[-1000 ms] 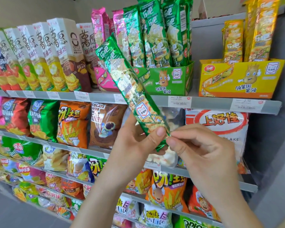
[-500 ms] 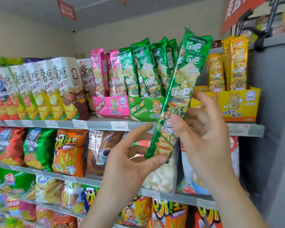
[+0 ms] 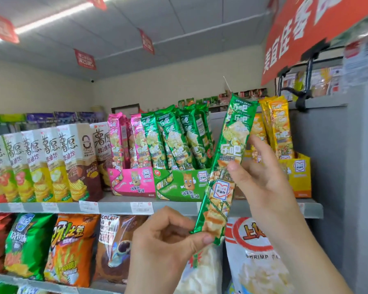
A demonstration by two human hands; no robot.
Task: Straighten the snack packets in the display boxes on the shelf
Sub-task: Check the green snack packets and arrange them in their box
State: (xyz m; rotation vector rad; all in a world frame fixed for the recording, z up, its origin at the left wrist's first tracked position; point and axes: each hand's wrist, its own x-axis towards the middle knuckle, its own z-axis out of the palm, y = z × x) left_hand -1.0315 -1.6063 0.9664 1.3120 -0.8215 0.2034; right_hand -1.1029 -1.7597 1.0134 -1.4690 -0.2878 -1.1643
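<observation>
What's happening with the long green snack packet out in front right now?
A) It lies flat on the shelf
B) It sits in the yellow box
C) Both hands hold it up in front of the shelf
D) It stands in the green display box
C: the left hand pinches the lower end of the green packet and the right hand grips its middle, so it is held tilted in front of the shelf, outside the green display box.
</observation>
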